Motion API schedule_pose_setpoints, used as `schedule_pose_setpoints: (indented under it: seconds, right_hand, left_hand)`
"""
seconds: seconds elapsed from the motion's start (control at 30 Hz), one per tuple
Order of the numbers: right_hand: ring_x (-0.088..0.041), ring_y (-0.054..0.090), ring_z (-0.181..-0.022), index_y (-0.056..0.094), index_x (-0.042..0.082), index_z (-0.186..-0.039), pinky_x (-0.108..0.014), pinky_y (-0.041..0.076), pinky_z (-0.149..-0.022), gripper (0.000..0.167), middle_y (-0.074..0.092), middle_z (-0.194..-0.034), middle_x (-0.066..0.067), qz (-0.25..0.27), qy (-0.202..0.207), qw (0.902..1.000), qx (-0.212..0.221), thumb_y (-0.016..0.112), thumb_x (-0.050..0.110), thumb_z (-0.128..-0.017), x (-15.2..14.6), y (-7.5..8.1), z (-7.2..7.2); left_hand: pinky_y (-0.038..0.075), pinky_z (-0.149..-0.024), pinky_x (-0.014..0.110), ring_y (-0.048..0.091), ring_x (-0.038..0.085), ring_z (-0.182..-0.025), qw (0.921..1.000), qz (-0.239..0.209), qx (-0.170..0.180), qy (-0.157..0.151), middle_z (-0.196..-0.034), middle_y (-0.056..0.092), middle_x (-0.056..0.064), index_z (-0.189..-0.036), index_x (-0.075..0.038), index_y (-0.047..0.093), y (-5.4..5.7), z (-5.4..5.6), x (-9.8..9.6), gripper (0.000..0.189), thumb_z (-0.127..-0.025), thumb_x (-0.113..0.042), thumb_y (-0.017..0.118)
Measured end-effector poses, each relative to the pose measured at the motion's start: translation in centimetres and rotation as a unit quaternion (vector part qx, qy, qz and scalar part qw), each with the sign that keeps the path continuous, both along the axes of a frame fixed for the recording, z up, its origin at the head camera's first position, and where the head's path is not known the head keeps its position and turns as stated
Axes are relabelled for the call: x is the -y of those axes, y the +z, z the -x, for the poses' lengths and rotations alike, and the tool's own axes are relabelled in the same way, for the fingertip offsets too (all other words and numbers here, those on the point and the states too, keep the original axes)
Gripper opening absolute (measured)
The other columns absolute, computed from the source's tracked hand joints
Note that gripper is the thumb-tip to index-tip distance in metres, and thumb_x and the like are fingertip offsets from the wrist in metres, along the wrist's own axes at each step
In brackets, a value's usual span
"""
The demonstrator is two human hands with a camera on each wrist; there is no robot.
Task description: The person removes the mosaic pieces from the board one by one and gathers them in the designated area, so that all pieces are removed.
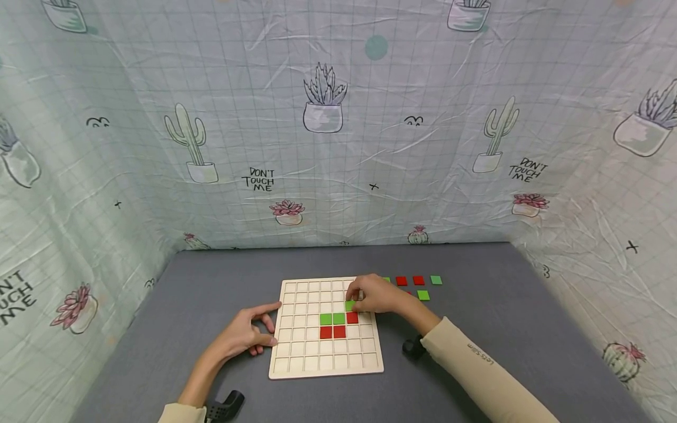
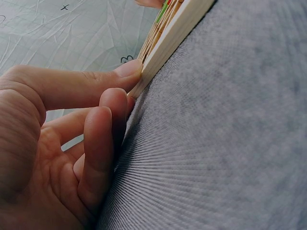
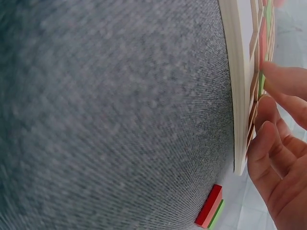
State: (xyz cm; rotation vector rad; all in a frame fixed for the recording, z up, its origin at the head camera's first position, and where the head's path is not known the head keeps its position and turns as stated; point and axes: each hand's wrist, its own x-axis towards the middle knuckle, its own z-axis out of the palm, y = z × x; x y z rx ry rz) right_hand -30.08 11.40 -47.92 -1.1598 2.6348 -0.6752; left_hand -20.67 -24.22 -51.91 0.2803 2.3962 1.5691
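Note:
A pale wooden grid board [image 1: 296, 367] lies on the grey table. My left hand [image 1: 245, 332] rests against its left edge, index finger and thumb touching the side. In the left wrist view, the thumb [image 2: 96, 86] meets the board's rim and the other fingers bend loosely. My right hand [image 1: 375, 294] reaches over the board's right part and pinches a green tile [image 1: 349, 306] at a cell. Just below it sits a red tile [image 1: 352, 318]; two green tiles [image 1: 332, 319] lie left of that, above two red tiles [image 1: 332, 332].
Beyond the board's right side lie loose tiles: two red tiles [image 1: 409, 281] and a green tile [image 1: 436, 280] at the back, another green tile [image 1: 422, 295] nearer. My right hand and forearm partly hide others. A patterned cloth [image 1: 338, 164] hangs behind the table.

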Motion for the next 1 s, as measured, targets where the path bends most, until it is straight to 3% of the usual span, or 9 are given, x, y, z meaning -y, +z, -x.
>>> schedule_pose_setpoints:
  seconds: [1.0]
  right_hand:
    - [-0.007,0.057,-0.079,0.073,0.018,-0.097,-0.026,0.049,-0.072,0.013,0.071,-0.095,0.005,-0.010,-0.004,0.9999,-0.001,0.077,0.010,-0.087,0.29,0.67,-0.14]
  left_hand:
    - [0.051,-0.043,0.029,0.058,0.013,-0.050,1.0000,-0.008,-0.002,-0.005,-0.097,0.062,0.017,-0.156,-0.002,0.044,0.18,-0.03,0.02,0.087,-0.078,-0.003,0.084]
